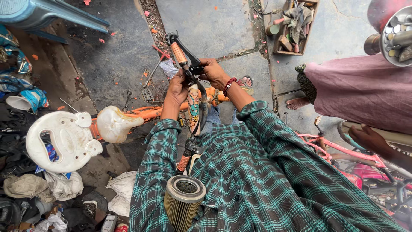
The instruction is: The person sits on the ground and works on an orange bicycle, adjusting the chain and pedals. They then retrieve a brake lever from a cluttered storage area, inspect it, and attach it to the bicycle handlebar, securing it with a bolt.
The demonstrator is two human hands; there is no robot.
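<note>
While both hands grip centre-frame, left hand [178, 88] on handlebar [180, 53], right hand [213, 73] on brake lever [195, 64], keep bar steady w/ left.

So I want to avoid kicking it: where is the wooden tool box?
In the head view, the wooden tool box sits on the concrete floor at the top, right of centre, beyond the handlebar grip and above a bystander's bare foot.

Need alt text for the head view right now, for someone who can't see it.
Both hands, left and right, grip the handlebar of a small orange bicycle with a white seat, seen from above over green plaid sleeves. A cylindrical filter sits at the person's chest; another person in pink stands by a pink bicycle on the right.
</note>
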